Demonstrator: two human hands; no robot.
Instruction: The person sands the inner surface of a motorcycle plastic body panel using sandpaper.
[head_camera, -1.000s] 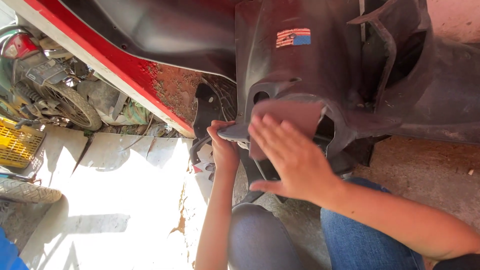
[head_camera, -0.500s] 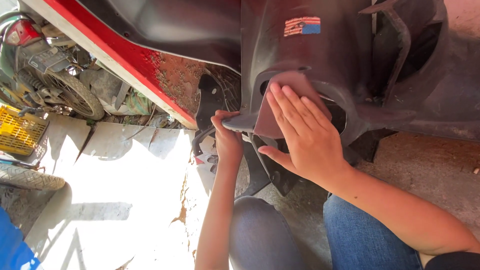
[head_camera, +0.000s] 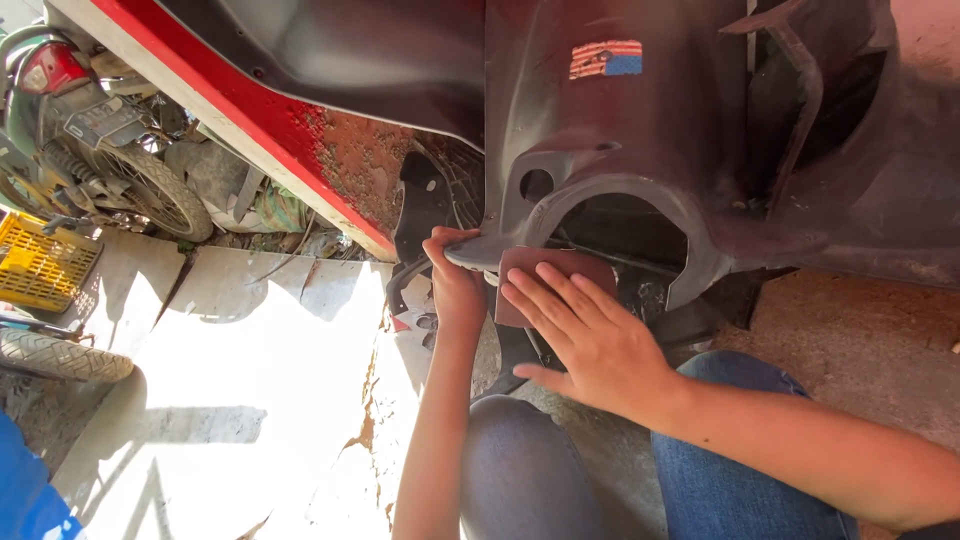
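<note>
We have one large dark plastic body panel (head_camera: 700, 130) held up in front of us, its curved lower edge dull and grey beside the spot where our one brown sheet of sandpaper (head_camera: 535, 270) lies pressed flat, so we judge the rubbing down is under way with most of the panel untouched. Of our two hands, the right hand (head_camera: 590, 345) lies spread with fingers together on the sandpaper, and the left hand (head_camera: 455, 285) pinches the panel's protruding lip; off to the side we count one motorbike (head_camera: 90, 140), one yellow crate (head_camera: 40, 265) and one loose tyre (head_camera: 60, 355).
</note>
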